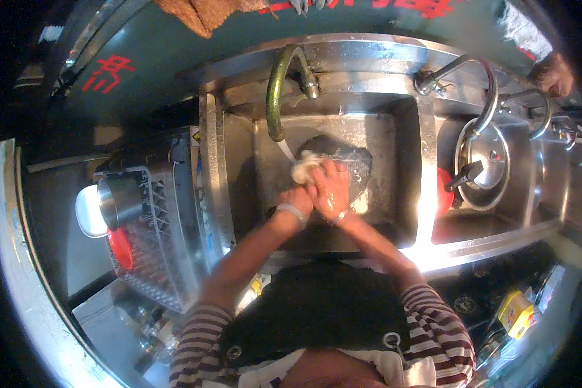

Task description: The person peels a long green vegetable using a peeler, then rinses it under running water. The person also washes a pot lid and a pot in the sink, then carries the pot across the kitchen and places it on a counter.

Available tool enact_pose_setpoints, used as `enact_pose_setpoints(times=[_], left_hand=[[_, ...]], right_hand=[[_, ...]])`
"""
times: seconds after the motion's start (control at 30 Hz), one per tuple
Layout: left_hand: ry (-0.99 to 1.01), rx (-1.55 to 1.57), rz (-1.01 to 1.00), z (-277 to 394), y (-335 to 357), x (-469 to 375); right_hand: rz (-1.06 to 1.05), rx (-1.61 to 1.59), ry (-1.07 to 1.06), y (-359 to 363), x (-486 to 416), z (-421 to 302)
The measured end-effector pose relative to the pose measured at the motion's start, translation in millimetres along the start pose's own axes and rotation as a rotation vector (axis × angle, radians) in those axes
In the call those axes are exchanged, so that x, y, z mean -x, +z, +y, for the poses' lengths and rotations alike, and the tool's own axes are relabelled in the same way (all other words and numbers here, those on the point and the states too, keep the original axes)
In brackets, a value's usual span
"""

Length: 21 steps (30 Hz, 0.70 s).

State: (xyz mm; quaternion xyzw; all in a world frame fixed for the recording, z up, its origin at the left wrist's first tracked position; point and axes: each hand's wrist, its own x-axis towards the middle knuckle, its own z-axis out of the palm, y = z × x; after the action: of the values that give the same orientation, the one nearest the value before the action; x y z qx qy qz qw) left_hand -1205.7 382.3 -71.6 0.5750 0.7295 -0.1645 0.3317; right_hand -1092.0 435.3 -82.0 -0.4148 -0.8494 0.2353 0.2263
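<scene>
My right hand (331, 186) is closed over a wet, whitish, soft thing (304, 167), perhaps a cloth; motion blur hides its exact kind. Pressed against it from the left is my left hand (296, 198), its fingers partly hidden, so whether it grips the same thing is unclear. Both hands are over a stainless steel sink basin (276, 126). Water runs from a curved green-gold faucet (275, 92) onto the whitish thing. Beneath the hands lies a dark, wet, shiny thing (332, 145), possibly a plastic bag.
Right of the divider (426, 194), a second basin holds a round metal lid or pan (490, 165) and a red bowl (444, 193). To the left, a rack (148, 252) carries a steel pot (121, 201) and a red dish (120, 247). Another person's hand (553, 75) is at far right.
</scene>
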Motion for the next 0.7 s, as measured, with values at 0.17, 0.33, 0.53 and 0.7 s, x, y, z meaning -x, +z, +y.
enact_pose_setpoints(times=[0.17,0.33,0.53,0.7], left_hand=[[0.114,-0.146,0.254,-7,18,23],[0.103,0.004,0.281,-46,43,13],[0.090,0.027,0.199,-126,72,-25],[0.193,0.389,-0.656,-157,68,-55]], right_hand=[[-0.336,0.327,0.104,31,-52,49],[-0.699,0.437,0.240,52,-35,193],[-0.466,-0.011,0.660,55,81,208],[-0.311,-0.016,0.742,37,74,193]])
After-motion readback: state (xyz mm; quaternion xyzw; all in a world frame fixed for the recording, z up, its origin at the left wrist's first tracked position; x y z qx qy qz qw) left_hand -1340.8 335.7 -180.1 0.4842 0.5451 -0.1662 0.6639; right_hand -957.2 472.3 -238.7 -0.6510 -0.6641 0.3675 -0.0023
